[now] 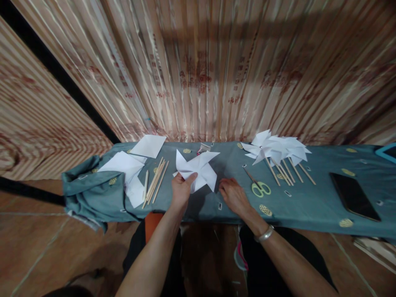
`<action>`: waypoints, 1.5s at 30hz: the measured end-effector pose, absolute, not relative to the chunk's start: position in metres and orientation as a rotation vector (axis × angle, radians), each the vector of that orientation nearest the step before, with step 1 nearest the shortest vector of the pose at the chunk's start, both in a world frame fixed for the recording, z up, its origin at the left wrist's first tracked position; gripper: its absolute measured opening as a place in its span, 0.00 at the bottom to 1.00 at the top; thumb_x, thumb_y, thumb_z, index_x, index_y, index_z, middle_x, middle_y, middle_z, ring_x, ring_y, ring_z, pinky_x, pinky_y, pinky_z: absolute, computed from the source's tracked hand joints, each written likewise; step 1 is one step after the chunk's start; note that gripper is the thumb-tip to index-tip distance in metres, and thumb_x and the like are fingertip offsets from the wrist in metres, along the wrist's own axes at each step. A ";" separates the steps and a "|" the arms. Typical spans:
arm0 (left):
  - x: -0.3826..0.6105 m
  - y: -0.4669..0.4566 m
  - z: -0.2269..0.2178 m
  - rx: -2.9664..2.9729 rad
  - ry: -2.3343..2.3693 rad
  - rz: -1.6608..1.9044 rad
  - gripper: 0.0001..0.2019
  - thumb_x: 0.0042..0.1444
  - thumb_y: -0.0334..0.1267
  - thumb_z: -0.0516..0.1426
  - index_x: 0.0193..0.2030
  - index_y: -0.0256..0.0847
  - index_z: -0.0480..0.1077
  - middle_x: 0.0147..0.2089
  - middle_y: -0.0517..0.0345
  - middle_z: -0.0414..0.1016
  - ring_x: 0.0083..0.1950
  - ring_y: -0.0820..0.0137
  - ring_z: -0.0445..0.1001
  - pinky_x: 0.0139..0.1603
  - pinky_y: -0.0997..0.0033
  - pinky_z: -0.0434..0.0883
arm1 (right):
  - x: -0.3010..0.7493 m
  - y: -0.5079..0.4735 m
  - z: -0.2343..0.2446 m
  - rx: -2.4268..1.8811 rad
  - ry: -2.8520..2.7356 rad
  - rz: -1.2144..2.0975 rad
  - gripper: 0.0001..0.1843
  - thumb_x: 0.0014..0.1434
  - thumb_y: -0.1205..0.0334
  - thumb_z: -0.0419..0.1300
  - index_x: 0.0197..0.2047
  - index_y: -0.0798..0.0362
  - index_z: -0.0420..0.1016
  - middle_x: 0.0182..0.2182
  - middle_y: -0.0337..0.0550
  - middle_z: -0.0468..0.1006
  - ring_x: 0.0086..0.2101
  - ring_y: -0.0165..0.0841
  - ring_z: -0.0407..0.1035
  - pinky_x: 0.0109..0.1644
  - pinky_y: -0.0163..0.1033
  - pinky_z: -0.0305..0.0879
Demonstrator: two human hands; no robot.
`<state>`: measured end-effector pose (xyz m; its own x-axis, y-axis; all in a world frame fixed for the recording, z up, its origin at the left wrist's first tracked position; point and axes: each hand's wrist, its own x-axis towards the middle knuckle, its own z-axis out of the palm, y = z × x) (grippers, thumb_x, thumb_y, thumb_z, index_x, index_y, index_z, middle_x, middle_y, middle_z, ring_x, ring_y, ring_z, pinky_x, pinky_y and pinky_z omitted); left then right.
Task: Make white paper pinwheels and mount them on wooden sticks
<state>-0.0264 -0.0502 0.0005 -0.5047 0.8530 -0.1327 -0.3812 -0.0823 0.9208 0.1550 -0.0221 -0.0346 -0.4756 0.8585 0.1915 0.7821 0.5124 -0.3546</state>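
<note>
A white paper pinwheel (201, 168) with folded blades is pinched at its lower left by my left hand (182, 187), thumb on top. No stick shows on it. Just right of the pinwheel, my right hand (232, 194) is low over the cloth with its fingers curled together. Whatever those fingers hold, if anything, is hidden. Behind the pinwheel lies a small item (203, 149) with reddish bits, too small to name. Green-handled scissors (260, 189) lie to the right of my right hand. Several thin wooden sticks (156, 181) rest left of my left hand.
Finished paper pinwheels on sticks (280, 148) are piled at the back right. White paper sheets (123, 165) lie at the left, with a pale pencil-like stick (146, 184) beside them. A black phone (354, 196) is at the right on the green cloth (309, 210). A curtain (201, 74) hangs behind.
</note>
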 end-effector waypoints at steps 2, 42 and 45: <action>-0.026 -0.050 0.001 0.574 1.255 1.728 0.16 0.32 0.39 0.71 0.30 0.38 0.77 0.31 0.55 0.81 0.29 0.67 0.75 0.34 0.67 0.71 | 0.156 -0.021 -0.038 -1.364 -2.375 0.358 0.11 0.61 0.72 0.51 0.32 0.53 0.73 0.42 0.52 0.78 0.46 0.42 0.69 0.51 0.44 0.63; 0.017 -0.043 0.008 0.652 1.139 1.681 0.14 0.34 0.35 0.69 0.31 0.36 0.77 0.30 0.58 0.80 0.29 0.70 0.74 0.36 0.69 0.70 | 0.163 -0.038 0.007 -1.046 -1.750 0.797 0.05 0.54 0.56 0.64 0.31 0.47 0.79 0.66 0.40 0.61 0.68 0.45 0.45 0.69 0.55 0.43; 0.021 -0.044 0.006 0.678 1.131 1.664 0.14 0.35 0.35 0.69 0.32 0.36 0.77 0.30 0.58 0.80 0.29 0.70 0.74 0.36 0.69 0.69 | 0.164 -0.037 0.007 -1.044 -1.721 0.792 0.05 0.54 0.56 0.64 0.31 0.46 0.79 0.66 0.39 0.61 0.68 0.45 0.45 0.69 0.55 0.43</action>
<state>0.0209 -0.0443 0.0060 -0.3689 0.9267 -0.0723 -0.4082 -0.0916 0.9083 0.1642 -0.0373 0.0071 -0.1956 0.9021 0.3846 0.2944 0.4281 -0.8544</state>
